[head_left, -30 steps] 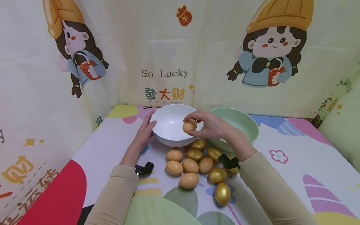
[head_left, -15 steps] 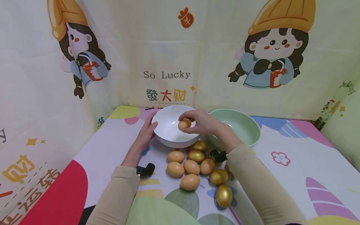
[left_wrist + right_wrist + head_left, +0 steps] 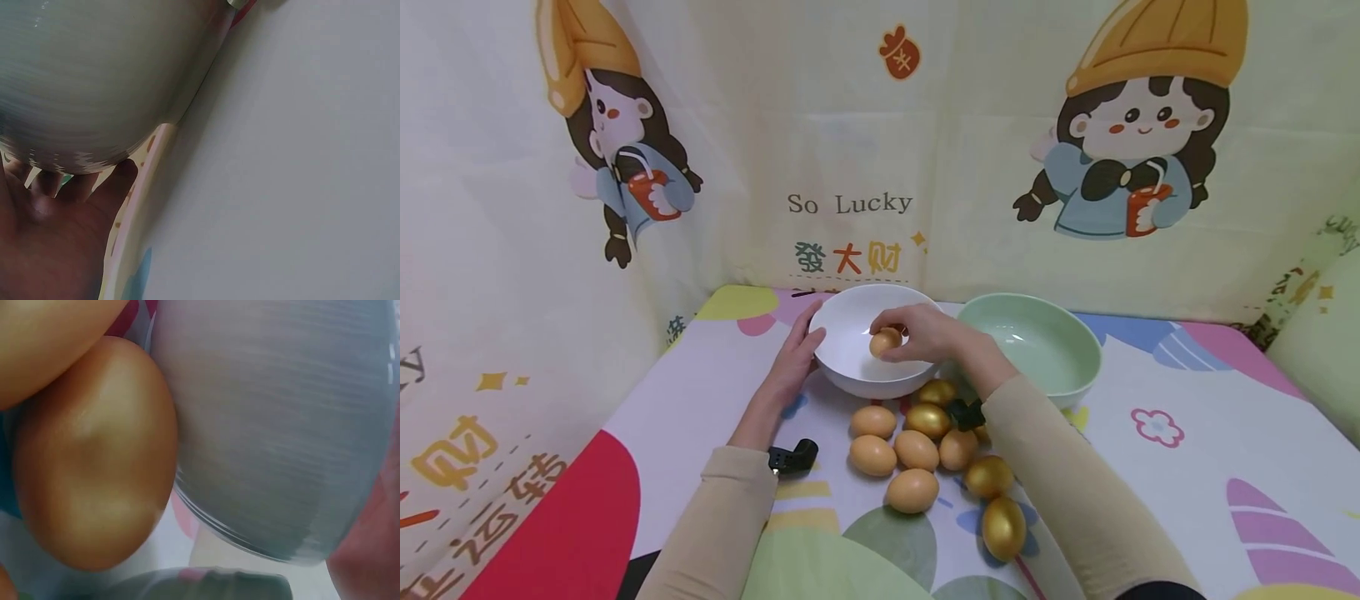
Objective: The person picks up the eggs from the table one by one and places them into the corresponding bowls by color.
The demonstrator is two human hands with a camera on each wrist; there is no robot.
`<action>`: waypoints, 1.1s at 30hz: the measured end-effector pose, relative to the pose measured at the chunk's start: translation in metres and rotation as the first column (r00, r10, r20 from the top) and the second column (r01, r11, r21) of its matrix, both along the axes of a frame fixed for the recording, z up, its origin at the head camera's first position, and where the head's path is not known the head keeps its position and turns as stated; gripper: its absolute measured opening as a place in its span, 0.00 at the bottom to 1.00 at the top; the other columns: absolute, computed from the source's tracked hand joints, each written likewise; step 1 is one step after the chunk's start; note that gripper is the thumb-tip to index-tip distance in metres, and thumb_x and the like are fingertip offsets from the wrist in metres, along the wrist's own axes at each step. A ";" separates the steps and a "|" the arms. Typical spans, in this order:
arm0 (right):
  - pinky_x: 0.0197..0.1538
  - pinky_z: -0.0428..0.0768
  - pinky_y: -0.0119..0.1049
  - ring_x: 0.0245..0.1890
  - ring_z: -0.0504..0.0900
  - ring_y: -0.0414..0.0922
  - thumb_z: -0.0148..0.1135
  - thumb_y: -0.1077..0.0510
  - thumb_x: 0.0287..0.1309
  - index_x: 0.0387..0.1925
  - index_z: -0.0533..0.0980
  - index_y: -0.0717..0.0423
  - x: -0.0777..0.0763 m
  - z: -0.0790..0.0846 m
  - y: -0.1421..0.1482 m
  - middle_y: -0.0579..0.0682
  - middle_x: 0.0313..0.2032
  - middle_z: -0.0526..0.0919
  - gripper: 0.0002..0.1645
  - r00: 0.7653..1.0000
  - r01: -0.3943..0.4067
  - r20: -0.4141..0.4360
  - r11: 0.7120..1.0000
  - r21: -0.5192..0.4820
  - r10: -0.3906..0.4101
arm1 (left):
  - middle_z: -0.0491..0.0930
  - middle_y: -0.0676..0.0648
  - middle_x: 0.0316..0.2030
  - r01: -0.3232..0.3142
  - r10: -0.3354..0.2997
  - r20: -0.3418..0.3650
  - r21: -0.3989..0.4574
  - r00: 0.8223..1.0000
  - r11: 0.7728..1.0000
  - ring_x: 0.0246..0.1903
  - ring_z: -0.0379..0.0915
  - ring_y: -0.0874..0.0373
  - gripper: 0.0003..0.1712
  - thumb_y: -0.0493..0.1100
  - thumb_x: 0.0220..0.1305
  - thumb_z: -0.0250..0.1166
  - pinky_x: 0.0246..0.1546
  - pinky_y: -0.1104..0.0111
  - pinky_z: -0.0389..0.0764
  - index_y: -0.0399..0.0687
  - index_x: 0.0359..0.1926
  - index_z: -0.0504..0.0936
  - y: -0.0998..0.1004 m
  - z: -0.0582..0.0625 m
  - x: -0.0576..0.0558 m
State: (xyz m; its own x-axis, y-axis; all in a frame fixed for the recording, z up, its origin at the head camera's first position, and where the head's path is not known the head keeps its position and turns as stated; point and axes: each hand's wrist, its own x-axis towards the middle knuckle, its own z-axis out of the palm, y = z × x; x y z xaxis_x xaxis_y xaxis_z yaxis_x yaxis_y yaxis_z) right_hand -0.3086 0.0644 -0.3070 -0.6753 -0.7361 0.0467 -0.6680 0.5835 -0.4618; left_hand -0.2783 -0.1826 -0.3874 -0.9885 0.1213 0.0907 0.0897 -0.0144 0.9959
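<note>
My right hand (image 3: 921,331) reaches over the white bowl (image 3: 850,371) and pinches a brown egg (image 3: 885,342) between thumb and fingers, inside the rim. At the bowl's left side, my left hand (image 3: 792,358) holds it, thumb at the rim; the left wrist view shows its fingers (image 3: 115,187) against the outer wall. Several brown eggs (image 3: 913,491) and gold eggs (image 3: 1003,528) lie on the table in front of the bowl. Close up in the right wrist view, a gold egg (image 3: 94,456) sits beside the bowl's wall (image 3: 275,425). The bowl's floor is partly hidden by my right hand.
A green bowl (image 3: 1052,350) stands right of the white one, partly behind my right forearm. The printed tablecloth (image 3: 1150,483) covers the table, and a cream printed curtain (image 3: 970,183) hangs behind it. My right sleeve hides part of the egg group.
The right hand has moved left and lower with the brown egg, from the white bowl's right rim into the bowl. The left hand keeps its hold on the bowl; the view has shifted slightly.
</note>
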 end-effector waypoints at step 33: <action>0.58 0.72 0.39 0.50 0.74 0.46 0.71 0.55 0.61 0.56 0.79 0.44 -0.012 -0.007 -0.020 0.44 0.47 0.80 0.21 0.982 0.011 0.179 0.967 0.255 -0.059 | 0.51 0.52 0.78 -0.012 0.012 -0.004 -0.030 1.000 0.999 0.71 0.56 0.46 0.34 0.53 0.79 0.49 0.69 0.44 0.59 0.63 0.80 0.50 0.001 -0.001 0.003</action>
